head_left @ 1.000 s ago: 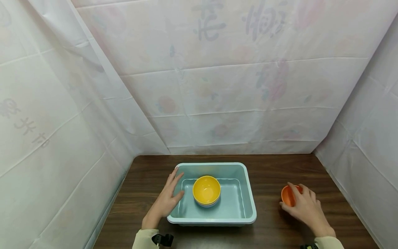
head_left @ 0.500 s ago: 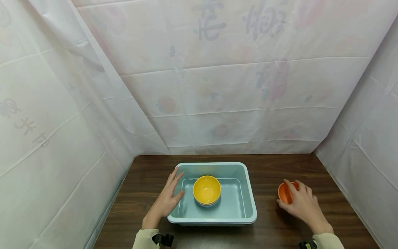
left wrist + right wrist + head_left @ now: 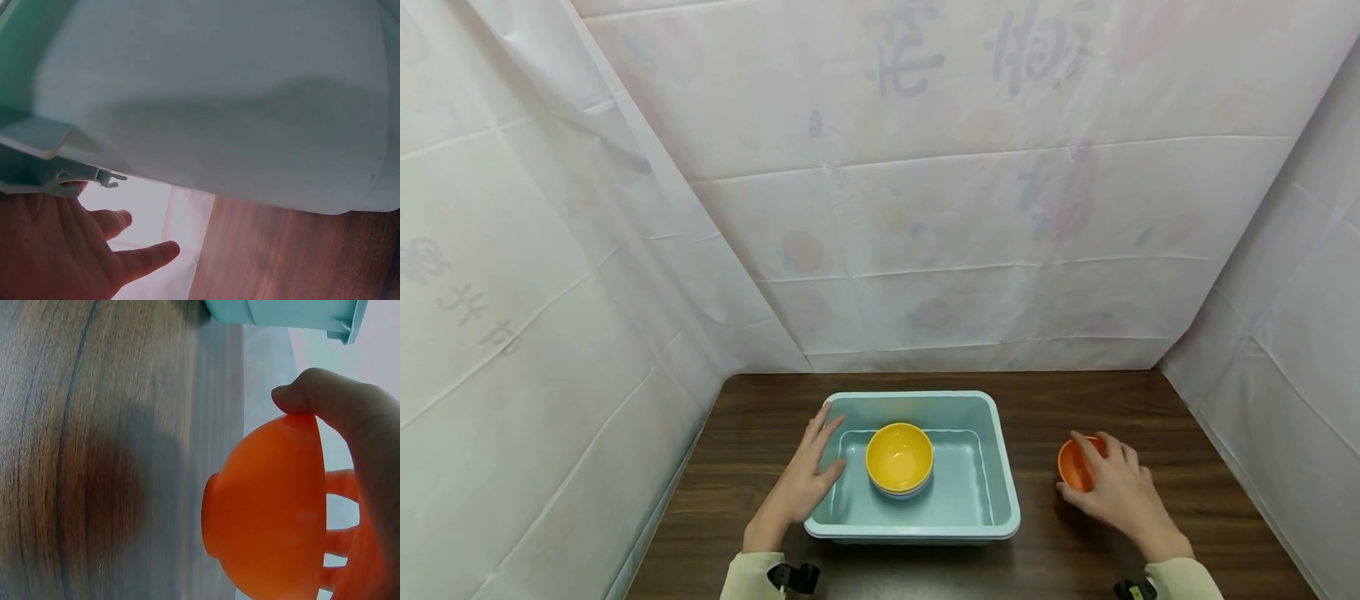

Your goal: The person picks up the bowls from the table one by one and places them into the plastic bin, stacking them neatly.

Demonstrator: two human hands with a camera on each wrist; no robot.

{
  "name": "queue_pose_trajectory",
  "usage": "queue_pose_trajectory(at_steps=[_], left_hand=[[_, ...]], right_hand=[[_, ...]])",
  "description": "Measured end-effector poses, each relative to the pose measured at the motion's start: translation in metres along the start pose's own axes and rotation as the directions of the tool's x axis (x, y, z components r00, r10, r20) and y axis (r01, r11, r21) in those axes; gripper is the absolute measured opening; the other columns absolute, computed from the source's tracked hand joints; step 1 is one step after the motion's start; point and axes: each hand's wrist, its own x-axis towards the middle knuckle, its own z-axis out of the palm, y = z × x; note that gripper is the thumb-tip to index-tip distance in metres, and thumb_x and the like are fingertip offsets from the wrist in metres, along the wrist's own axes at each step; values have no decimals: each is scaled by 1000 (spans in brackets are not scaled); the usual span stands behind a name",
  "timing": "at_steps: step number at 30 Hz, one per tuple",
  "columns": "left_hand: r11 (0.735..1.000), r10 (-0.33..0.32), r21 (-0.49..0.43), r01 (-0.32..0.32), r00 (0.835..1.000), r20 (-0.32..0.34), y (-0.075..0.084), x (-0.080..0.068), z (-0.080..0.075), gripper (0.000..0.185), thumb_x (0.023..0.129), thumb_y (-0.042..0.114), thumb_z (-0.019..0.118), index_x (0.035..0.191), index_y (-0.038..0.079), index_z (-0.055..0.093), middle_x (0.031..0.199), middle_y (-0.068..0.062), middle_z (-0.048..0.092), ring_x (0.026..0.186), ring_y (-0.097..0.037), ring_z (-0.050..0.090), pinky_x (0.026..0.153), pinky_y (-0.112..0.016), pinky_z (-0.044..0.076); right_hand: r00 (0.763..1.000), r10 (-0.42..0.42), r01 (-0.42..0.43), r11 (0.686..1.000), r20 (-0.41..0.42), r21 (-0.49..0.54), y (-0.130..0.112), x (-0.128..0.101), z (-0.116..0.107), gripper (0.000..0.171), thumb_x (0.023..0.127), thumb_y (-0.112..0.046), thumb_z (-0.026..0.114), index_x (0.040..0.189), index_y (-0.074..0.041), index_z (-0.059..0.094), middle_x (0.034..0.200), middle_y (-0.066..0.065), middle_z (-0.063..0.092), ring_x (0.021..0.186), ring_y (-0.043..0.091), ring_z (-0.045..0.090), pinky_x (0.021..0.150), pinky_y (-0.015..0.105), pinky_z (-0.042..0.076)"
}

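Note:
An orange bowl [image 3: 1072,469] hangs above the table at the right, its shadow apart from it in the right wrist view. My right hand [image 3: 1122,493] grips it by the rim, thumb on the near side and fingers across the opening. At the middle of the table sits a pale blue-green basin [image 3: 962,502]. Inside it stands a yellow bowl [image 3: 898,457], stacked on a paler bowl [image 3: 901,496] of which only a sliver shows. My left hand [image 3: 803,482] rests at the basin's left rim, its fingers extended, with the thumb over the inside.
The brown wooden table [image 3: 1045,550] extends on both sides of the basin. White printed sheets [image 3: 962,317] hang behind it and along its left and right sides.
My right hand has moved left toward the basin, carrying the orange bowl with it. The left hand, the basin and the yellow bowl have stayed where they were.

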Motion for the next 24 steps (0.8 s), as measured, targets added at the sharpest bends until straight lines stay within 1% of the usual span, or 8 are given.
queue_pose_trajectory(at_steps=[4, 10, 16, 24], left_hand=[[1000, -6, -1, 6, 1000, 1, 1, 0, 0, 63, 103, 21, 61, 160, 8, 36, 175, -8, 8, 158, -46, 8, 117, -75, 20], [1000, 3, -2, -3, 1000, -6, 1, 0, 0, 62, 103, 20, 61, 159, 8, 37, 174, -9, 8, 158, -46, 9, 117, -75, 20], [1000, 5, -3, -5, 1000, -7, 1, 0, -1, 62, 103, 20, 62, 159, 8, 38, 174, -9, 9, 158, -46, 10, 117, -75, 21], [1000, 8, -2, -8, 1000, -7, 1, 0, -1, 62, 103, 23, 61, 159, 7, 38, 174, -10, 10, 158, -45, 10, 116, -76, 22]], right_hand=[[1000, -26, 25, 999, -13, -21, -3, 1, 2, 85, 80, -54, 81, 147, -10, 53, 139, 37, 45, 118, 63, 46, 79, 77, 44], [999, -49, 48, 998, -20, -29, -8, 2, 1, 86, 78, -56, 82, 146, -11, 54, 138, 36, 46, 116, 62, 48, 78, 76, 46], [998, -56, 56, 998, -18, -25, -11, 2, 0, 85, 79, -57, 82, 146, -12, 54, 140, 34, 46, 118, 61, 46, 81, 77, 44], [997, -66, 65, 998, -36, -25, -15, 3, 0, 84, 79, -54, 82, 146, -12, 54, 140, 34, 46, 120, 61, 46, 83, 77, 44]])
